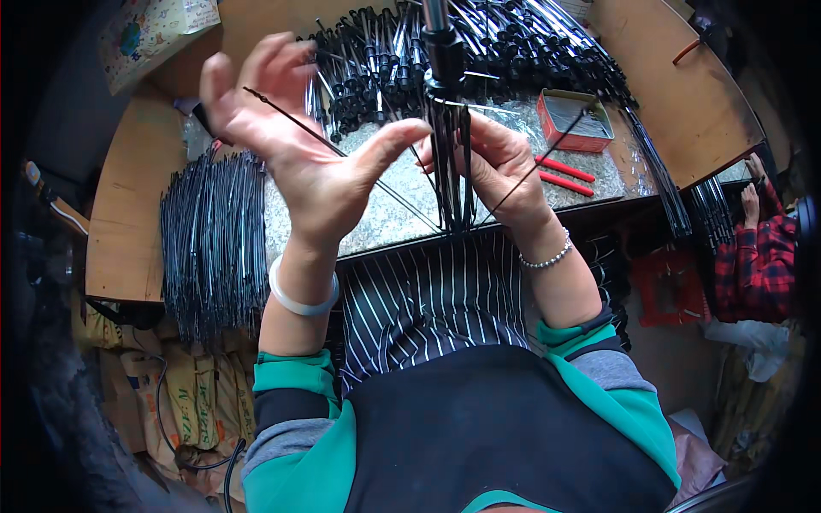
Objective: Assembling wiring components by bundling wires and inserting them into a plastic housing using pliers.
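Nr tbl edge (380, 246): L hand (321, 184), spread

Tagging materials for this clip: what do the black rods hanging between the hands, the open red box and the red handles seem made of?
Black rods: probably metal, dark and semi-glossy, given narrow glints.
Open red box: perhaps painted tin, given its slim walls; card stays possible.
Red handles: likely smooth plastic or rubber, given their even colour.
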Available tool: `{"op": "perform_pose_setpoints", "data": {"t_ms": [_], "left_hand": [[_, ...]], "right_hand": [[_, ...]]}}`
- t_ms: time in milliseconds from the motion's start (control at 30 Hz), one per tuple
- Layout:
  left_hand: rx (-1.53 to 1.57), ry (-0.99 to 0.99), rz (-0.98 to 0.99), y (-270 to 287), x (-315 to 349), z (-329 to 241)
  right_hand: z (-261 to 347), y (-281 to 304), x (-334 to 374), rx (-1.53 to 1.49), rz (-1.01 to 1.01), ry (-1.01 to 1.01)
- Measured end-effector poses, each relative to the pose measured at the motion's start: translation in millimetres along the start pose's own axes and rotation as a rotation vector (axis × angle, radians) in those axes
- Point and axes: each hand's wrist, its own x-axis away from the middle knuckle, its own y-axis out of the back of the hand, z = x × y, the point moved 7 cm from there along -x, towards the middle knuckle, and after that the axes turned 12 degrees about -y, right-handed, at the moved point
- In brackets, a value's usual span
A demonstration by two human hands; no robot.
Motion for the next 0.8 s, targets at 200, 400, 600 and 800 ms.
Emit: {"op": "perform_pose_setpoints", "data": {"t_ms": [200,400,600,800], "left_hand": [[0.445,0.361,0.19,-25.3,3.7,31.0],[0.5,0.474,0.426,-42.8,5.2,34.2],[0.6,0.406,0.4,-48.3,2.3,23.5],[0.524,0.378,0.378,-44.4,0.8,17.8]], "right_hand": [[2.6,-4.5,-1.8,0.028,0.034,-0.111],[-0.1,-0.1,2.2,0.061,-0.053,-0.049],[8.7,-4.0,14.9,0.266,-0.162,0.265],[9.4,-2.4,15.6,0.199,-0.236,0.241]]}}
